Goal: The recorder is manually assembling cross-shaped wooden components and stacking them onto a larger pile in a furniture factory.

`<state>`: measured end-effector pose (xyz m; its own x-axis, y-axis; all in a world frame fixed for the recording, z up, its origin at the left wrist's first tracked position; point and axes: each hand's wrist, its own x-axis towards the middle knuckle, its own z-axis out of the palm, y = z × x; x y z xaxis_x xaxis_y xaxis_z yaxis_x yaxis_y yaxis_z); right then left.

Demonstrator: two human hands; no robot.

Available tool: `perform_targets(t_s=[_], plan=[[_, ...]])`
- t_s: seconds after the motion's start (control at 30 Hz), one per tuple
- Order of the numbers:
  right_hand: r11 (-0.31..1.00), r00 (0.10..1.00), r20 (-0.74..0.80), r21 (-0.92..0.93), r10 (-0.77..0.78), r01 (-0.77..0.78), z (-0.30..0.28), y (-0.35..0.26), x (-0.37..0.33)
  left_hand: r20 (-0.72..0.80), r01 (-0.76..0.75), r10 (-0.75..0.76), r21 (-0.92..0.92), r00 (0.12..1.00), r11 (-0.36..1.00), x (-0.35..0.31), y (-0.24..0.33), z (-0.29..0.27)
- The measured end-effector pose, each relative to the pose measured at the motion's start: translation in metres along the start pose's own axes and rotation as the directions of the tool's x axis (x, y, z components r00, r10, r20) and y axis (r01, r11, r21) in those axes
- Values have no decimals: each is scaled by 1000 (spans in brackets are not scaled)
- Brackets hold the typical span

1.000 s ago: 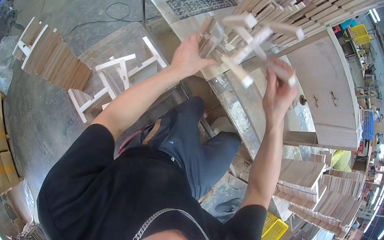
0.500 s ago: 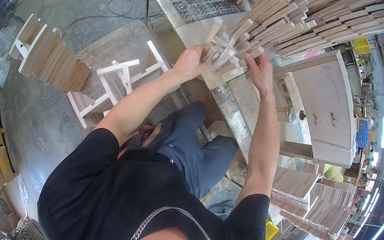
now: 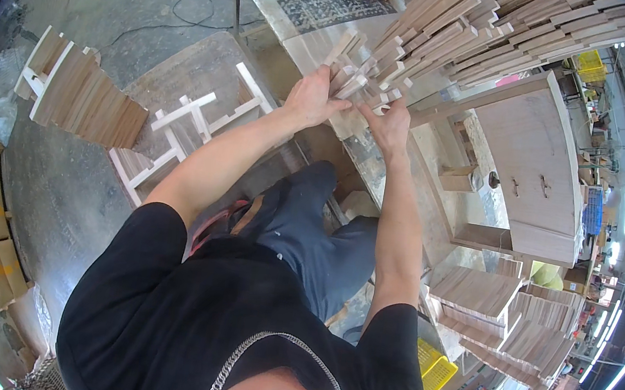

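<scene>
A loose bunch of short pale wooden strips lies at the edge of the workbench, their ends pointing various ways. On the bunch's left side my left hand is closed, fingers behind the strips and thumb toward the right. My right hand grips the strips from the right, its thumb close to the left thumb. Parts of the fingers are hidden behind the wood. Just beyond the hands, many longer wooden strips lie in a big fanned heap.
A wooden panel with small metal fittings stands right of the hands. Stacked boards are at the lower right. To the left are a white-edged rack and a pile of slats. A black cable lies on the floor.
My right hand has moved left, close to my left hand. The spread, blurred strips between them are now drawn into a tighter bunch. My left hand has hardly shifted.
</scene>
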<state>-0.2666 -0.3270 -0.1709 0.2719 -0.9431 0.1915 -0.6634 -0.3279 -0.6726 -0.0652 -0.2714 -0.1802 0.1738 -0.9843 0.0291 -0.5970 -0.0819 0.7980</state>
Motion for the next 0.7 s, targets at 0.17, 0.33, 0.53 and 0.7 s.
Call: perform_targets(t_s=[0.17, 0.33, 0.53, 0.7], plan=[[1000, 998, -65, -28, -11, 9, 9, 9, 1, 37, -84, 87, -69, 996, 994, 4, 1, -5], [998, 999, -32, 59, -14, 16, 11, 2, -6, 18, -80, 80, -41, 997, 996, 5, -7, 3], [998, 985, -161, -8, -67, 66, 24, 23, -6, 44, -57, 59, -36, 997, 998, 12, 0, 4], [998, 995, -103, 63, -14, 21, 36, 18, -9, 54, 31, -33, 32, 998, 999, 12, -11, -2]])
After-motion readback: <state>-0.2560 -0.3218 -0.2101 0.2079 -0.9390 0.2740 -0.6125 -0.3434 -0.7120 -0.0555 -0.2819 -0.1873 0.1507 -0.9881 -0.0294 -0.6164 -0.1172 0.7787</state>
